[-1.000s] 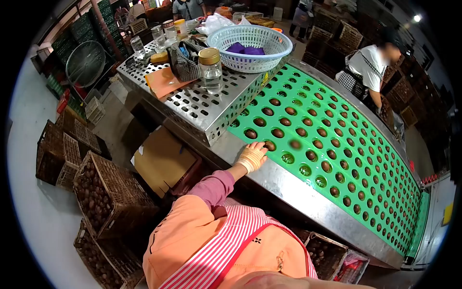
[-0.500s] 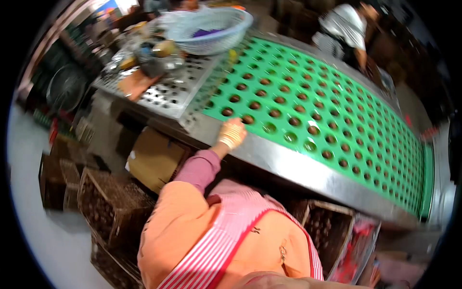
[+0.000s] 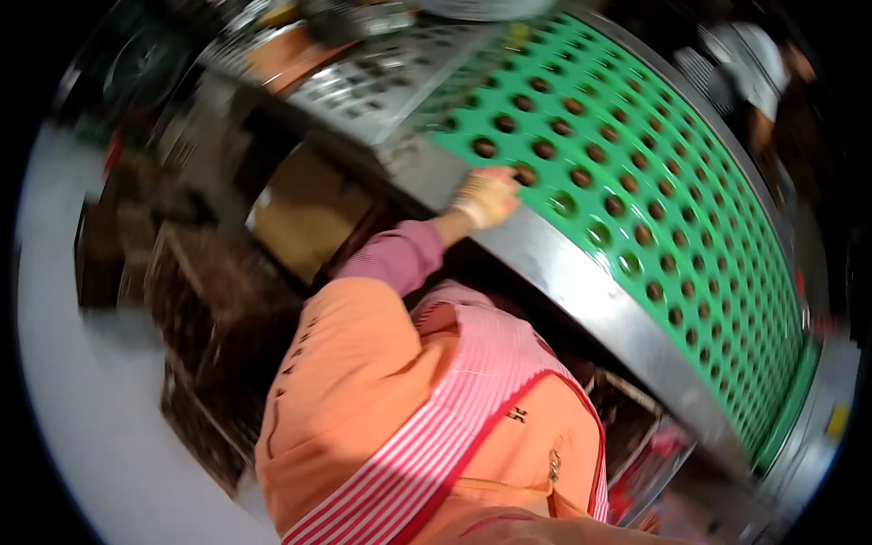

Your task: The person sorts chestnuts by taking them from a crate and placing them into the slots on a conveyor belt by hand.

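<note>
Green dimpled sheet (image 3: 589, 204), long axis diagonally down-right, left fingers (image 3: 501, 174) at its edge, opening and hold unclear

Dim background, motion blur, black fisheye corners; glare on steel edge (image 3: 595, 295).

Blurred left grip (image 3: 490, 194), basket (image 3: 490, 8) cut off

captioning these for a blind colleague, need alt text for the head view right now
A person's left hand in a pale glove is at the near edge of a green panel with round hollows, many holding round brown items. A striped apron over orange clothing fills the lower middle; dark crates stand at left. Motion blurs the picture.
</note>
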The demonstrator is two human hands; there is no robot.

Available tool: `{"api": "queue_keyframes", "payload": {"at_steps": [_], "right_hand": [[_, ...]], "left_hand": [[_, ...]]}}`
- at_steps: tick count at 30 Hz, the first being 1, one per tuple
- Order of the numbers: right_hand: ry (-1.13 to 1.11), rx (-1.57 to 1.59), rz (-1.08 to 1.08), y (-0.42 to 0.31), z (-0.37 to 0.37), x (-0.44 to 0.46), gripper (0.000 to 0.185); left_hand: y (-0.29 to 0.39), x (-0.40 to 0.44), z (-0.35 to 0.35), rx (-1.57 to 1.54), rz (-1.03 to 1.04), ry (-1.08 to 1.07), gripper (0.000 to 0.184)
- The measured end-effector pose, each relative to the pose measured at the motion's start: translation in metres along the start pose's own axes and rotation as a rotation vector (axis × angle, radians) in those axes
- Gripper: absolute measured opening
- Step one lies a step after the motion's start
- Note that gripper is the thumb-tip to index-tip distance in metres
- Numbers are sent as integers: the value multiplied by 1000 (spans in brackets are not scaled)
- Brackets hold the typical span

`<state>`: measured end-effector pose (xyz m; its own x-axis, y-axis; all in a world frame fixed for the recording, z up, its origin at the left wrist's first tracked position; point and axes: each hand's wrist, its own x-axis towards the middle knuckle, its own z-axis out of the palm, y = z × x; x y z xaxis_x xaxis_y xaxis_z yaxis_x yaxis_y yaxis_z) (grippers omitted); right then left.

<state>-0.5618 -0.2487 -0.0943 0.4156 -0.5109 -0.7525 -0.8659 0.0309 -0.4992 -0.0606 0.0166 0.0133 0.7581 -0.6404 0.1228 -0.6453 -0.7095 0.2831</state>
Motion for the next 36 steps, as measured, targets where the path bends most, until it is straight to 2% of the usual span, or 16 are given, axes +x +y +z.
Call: {"api": "queue_keyframes", "payload": {"at_steps": [1, 6, 9, 11, 12, 15, 17, 18, 19, 21, 23, 24, 27, 32, 34, 36], "right_hand": [[10, 60, 12, -12, -10, 6, 48], [27, 366, -48, -119, -66, 20, 42], [-80, 523, -190, -197, -88, 18, 38], [-165, 590, -283, -251, -89, 12, 35], [-180, 609, -329, -279, -83, 6, 34], [-253, 378, -481, -366, -39, 19, 30], [106, -387, -801, -413, -11, 21, 44], [238, -579, -870, -430, -6, 31, 53], [265, -701, -787, -444, 1, 36, 55], [306, -997, -724, -460, 18, 38, 55], [271, -1136, -665, -450, 34, 72, 46], [225, -1148, -638, -445, 33, 80, 38], [351, -1085, -633, -424, 6, 90, 34], [310, -1168, -577, -396, -23, 100, 39], [342, -1100, -599, -395, -21, 86, 41], [353, -930, -750, -410, -20, 67, 43]], "left_hand": [[0, 1, 12, 34, 60, 49, 31], [-13, 0, 20, -52, 20, 61, 32], [-9, -6, 13, -86, 1, 87, 29], [0, 9, -1, -200, -25, 9, 23], [3, 16, 21, -231, 6, 149, 24], [-8, -1, -3, -126, -21, 9, 28], [-13, -6, 15, -66, -13, 101, 32], [-13, -5, 21, -49, -6, 126, 32], [-11, -2, 20, -53, -2, 125, 31], [-9, -3, 18, -52, -10, 127, 29], [-11, -3, 24, -61, -11, 136, 29], [-11, -2, 25, -60, -9, 140, 29], [-13, -1, 29, -59, 7, 164, 29], [-13, 1, 29, -31, 35, 157, 28], [-13, 3, 29, -14, 11, 133, 29], [-12, 2, 27, -11, 21, 141, 29]]}}
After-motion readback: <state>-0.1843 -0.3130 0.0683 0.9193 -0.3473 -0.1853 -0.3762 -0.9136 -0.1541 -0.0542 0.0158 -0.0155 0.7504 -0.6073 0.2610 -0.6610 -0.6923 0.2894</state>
